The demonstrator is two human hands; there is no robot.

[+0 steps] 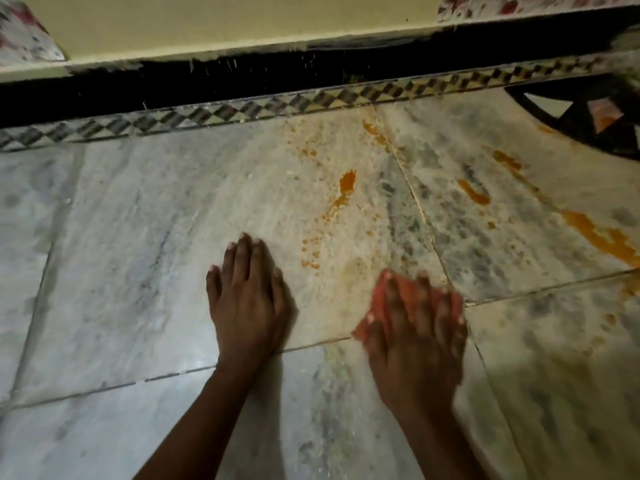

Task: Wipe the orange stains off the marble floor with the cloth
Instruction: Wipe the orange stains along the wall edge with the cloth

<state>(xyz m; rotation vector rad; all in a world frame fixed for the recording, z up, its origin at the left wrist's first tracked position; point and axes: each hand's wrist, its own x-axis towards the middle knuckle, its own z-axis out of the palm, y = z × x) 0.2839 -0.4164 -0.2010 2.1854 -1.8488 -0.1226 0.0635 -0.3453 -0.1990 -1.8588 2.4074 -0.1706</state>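
My right hand [415, 341] presses a small reddish-orange cloth [381, 299] flat against the marble floor [138, 237]; the hand is blurred and hides most of the cloth. My left hand [246, 299] lies flat on the floor to the left, fingers together, holding nothing. Orange stains lie beyond the hands: a blob with a trail of drops [346, 183], a short streak [472, 192], a long smear at the right edge [602, 239], and marks along the tile joint [375, 133].
A checkered inlay strip [242, 110] borders the floor at the back, with a black skirting [207, 81] and cream wall [207, 22] behind. A dark patterned inlay [595, 116] sits at the far right. Patterned fabric shows in both top corners.
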